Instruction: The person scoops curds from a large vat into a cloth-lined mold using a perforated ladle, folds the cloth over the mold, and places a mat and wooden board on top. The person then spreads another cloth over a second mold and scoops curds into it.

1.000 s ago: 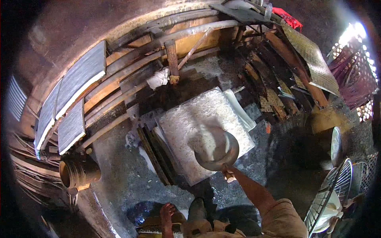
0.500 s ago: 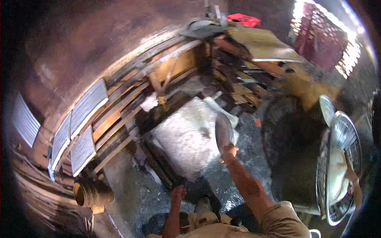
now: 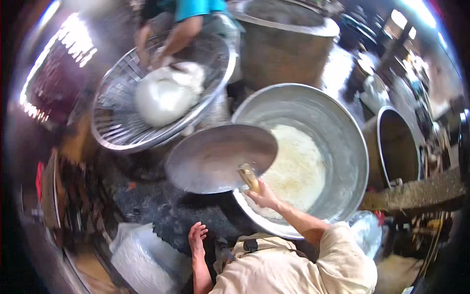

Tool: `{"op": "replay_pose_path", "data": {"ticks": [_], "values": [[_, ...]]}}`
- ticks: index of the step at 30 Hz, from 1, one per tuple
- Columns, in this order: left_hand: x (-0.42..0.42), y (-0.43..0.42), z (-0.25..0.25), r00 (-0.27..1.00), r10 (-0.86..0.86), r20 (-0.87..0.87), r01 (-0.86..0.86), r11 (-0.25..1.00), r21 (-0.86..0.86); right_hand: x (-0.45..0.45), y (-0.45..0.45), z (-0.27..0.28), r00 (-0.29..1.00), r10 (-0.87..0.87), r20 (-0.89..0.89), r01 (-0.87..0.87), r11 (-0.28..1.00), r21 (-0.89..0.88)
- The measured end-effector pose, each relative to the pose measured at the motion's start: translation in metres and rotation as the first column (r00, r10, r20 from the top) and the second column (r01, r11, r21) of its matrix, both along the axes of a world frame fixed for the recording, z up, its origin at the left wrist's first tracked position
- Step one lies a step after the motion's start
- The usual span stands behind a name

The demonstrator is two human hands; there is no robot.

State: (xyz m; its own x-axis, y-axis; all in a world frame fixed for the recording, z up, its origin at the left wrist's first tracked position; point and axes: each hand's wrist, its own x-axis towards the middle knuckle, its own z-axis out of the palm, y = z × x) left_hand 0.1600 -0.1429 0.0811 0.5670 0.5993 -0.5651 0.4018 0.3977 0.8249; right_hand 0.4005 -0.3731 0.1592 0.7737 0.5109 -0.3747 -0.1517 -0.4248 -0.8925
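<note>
A wide, shallow round metal scoop (image 3: 220, 158) is in my right hand (image 3: 266, 196), whose fingers are wrapped round its short yellowish handle. The scoop is tilted over the left rim of a big metal basin (image 3: 341, 142). Inside the basin lies a pale, cream-coloured mass (image 3: 298, 164); I cannot tell what it is. My left hand (image 3: 198, 238) hangs low beside my body, empty, with its fingers apart. Closest to it on the left is a white plastic-like sheet (image 3: 139, 259).
At upper left another person's hands (image 3: 156, 54) work a white bundle (image 3: 169, 95) in a large slatted metal basket (image 3: 115, 115). Behind stands a tall metal vat (image 3: 289, 54). On the right are an open drum (image 3: 399, 147) and a low ledge (image 3: 416, 196).
My view has swung right, from the white-covered block to the big basin. The scoop has come round with my right hand to the basin's rim. My left hand's fingers have spread.
</note>
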Motion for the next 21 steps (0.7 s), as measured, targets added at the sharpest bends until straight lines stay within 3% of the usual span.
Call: {"op": "replay_pose_path", "data": {"ticks": [2,3,5,7,8,10,11,13,14,16,20,21], "values": [[0.06,0.009,0.021,0.979,-0.206,-0.003,0.206,0.978,0.043,-0.004,-0.024,-0.043,0.949,-0.297,-0.104,0.313,0.92,0.237],[0.088,0.011,0.035,0.959,-0.284,-0.022,0.284,0.957,0.061,-0.009,-0.035,-0.105,0.867,-0.478,-0.145,0.493,0.865,0.097],[0.099,0.005,0.038,0.946,-0.317,-0.06,0.321,0.944,0.079,-0.023,-0.065,-0.15,0.538,-0.592,-0.599,0.763,0.644,0.049],[0.097,0.003,0.041,0.938,-0.313,-0.147,0.329,0.939,0.103,-0.016,-0.087,-0.185,0.087,-0.566,-0.82,0.893,0.41,-0.188],[0.089,0.004,0.039,0.937,-0.29,-0.195,0.314,0.944,0.106,-0.012,-0.099,-0.224,0.081,-0.56,-0.825,0.896,0.403,-0.186],[0.07,0.008,0.038,0.94,-0.22,-0.26,0.251,0.964,0.092,0.003,-0.123,-0.327,-0.254,-0.478,-0.841,0.931,0.115,-0.346],[0.059,0.009,0.04,0.944,-0.175,-0.279,0.203,0.976,0.075,0.017,-0.137,-0.37,-0.26,-0.471,-0.843,0.929,0.115,-0.351],[0.029,0.018,0.037,0.927,-0.163,-0.337,0.206,0.974,0.095,0.039,-0.155,-0.432,-0.493,-0.232,-0.839,0.868,-0.06,-0.493],[0.027,0.014,0.046,0.906,-0.138,-0.4,0.194,0.976,0.102,0.054,-0.15,-0.417,-0.501,-0.228,-0.835,0.863,-0.059,-0.501],[0.019,0.01,0.06,0.877,-0.109,-0.468,0.182,0.976,0.115,0.1,-0.129,-0.358,-0.446,-0.588,-0.675,0.891,-0.223,-0.394],[-0.006,0.01,0.063,0.836,-0.085,-0.542,0.172,0.979,0.111,0.138,-0.117,-0.374,-0.394,-0.528,-0.752,0.919,-0.197,-0.343],[-0.009,0.01,0.064,0.825,-0.097,-0.556,0.179,0.979,0.095,0.146,-0.111,-0.371,-0.286,-0.658,-0.697,0.953,-0.118,-0.279]]}}
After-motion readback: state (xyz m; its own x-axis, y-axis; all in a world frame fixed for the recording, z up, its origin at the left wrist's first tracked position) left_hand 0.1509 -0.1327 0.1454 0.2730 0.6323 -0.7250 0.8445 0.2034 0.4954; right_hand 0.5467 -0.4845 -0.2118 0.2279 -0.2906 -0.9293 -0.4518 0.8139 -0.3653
